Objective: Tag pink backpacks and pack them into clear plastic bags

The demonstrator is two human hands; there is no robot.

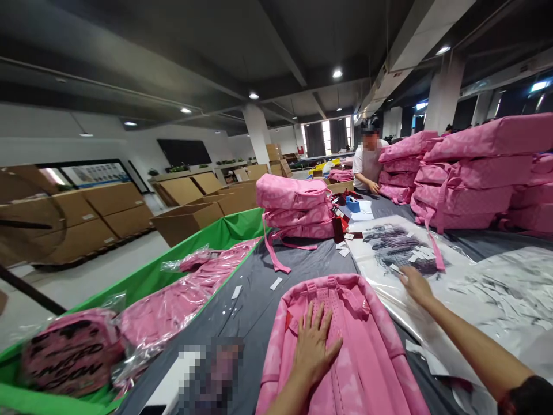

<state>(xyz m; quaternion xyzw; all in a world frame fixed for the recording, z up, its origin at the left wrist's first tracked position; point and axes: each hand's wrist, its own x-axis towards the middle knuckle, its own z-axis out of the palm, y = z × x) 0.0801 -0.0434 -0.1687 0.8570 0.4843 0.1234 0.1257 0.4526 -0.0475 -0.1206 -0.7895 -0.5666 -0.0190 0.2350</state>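
Okay, left hand point(314, 346) spread flat on backpack point(367, 357), five o'clock in view, on counter point(254, 302); we should press evenly. Right hand point(418, 288) curled near paper slips point(422, 253), one o'clock from backpack; can't tell if pinching.

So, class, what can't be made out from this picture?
All in the head view:
Pink patterned fabric backpack under the left hand: near end, cut off by lower edge; underside, hidden by its body.
Small white paper slips beyond the right hand: any print, too small.
Purplish thing: identity, pixelated.

A mottled pink backpack point(367, 357) lies flat, strap side up, on the grey tabletop point(250, 305).
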